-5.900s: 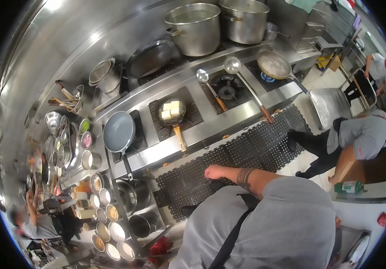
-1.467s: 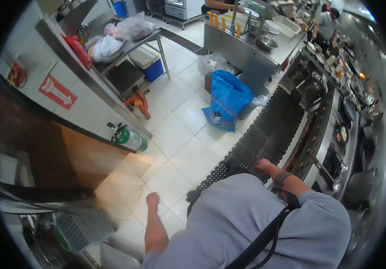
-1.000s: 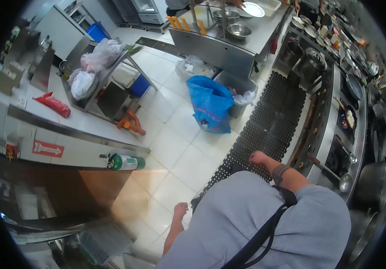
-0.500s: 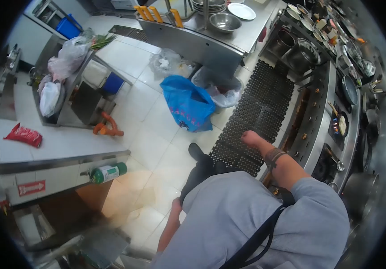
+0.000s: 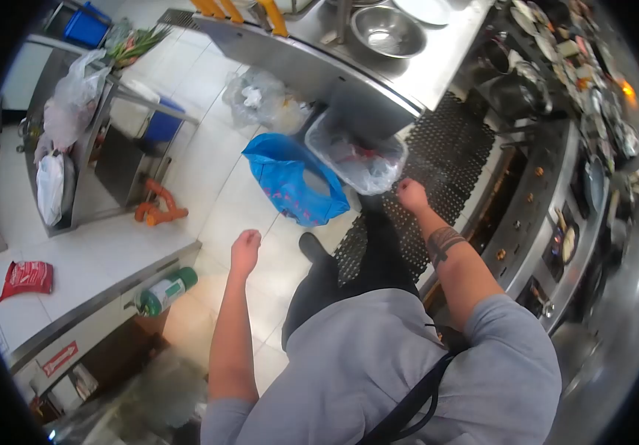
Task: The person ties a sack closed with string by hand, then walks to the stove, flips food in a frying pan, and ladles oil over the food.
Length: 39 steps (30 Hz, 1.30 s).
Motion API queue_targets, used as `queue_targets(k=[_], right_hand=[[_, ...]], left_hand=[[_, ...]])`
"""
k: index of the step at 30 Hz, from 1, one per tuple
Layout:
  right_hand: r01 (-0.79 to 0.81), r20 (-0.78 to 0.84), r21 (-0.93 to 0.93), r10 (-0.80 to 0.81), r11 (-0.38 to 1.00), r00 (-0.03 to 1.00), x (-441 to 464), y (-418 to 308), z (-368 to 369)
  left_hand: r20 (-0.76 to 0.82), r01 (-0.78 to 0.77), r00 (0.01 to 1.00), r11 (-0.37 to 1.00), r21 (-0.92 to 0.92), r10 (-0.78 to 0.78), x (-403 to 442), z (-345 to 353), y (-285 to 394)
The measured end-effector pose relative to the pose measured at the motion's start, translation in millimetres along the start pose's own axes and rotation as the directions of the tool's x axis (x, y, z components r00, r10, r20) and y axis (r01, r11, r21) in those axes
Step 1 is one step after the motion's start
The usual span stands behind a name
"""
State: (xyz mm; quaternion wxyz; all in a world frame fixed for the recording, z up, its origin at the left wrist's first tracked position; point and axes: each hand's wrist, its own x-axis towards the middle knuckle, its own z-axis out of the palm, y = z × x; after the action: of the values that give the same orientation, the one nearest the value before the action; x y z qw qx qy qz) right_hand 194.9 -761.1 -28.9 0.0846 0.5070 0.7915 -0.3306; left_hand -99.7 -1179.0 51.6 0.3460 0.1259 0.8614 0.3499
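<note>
My left hand (image 5: 245, 254) hangs in the air over the white tiles, its fingers loosely curled with nothing seen in them. Closest to it is a blue plastic bag (image 5: 269, 172), standing open on the floor a little way beyond. My right hand (image 5: 411, 196) is closed, with no object visible in it, above the black perforated floor mat (image 5: 457, 144). In view it lies just beside a bin (image 5: 370, 176) lined with clear plastic that has some waste inside; I see no contact.
Ahead stands a steel table (image 5: 401, 81) with a metal bowl (image 5: 388, 32). Along the right runs a stove (image 5: 535, 211) with a pan of food (image 5: 569, 245). On the left counter lie a red packet (image 5: 28, 280) and orange pipe (image 5: 162, 206); a green cylinder (image 5: 167, 289) juts from its side.
I have moved forward, nearer the bin and blue bag. My left hand has swung up and forward from beside my hip. My right hand stays in front, closed.
</note>
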Motion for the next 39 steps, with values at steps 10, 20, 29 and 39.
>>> queue_targets(k=[10, 20, 29, 39], right_hand=[[-0.207, 0.106, -0.214, 0.234, 0.955, 0.966, 129.4, 6.4, 12.0], [0.02, 0.515, 0.045, -0.041, 0.999, 0.856, 118.4, 9.2, -18.1], [0.153, 0.596, 0.543, -0.508, 0.825, 0.622, -42.9, -153.5, -166.7], [0.452, -0.088, 0.839, -0.744, 0.303, 0.663, -126.7, -249.2, -281.8]], left_hand=[[0.119, 0.202, 0.968, 0.966, 0.159, -0.222, -53.0, 124.0, 57.8], [0.228, 0.216, 0.945, 0.971, 0.104, -0.235, -63.1, 181.4, 113.8], [0.078, -0.344, 0.934, 0.937, -0.055, 0.348, -51.9, 141.5, 209.8], [0.418, -0.091, 0.808, 0.789, -0.608, 0.415, -125.2, 87.3, 217.4]])
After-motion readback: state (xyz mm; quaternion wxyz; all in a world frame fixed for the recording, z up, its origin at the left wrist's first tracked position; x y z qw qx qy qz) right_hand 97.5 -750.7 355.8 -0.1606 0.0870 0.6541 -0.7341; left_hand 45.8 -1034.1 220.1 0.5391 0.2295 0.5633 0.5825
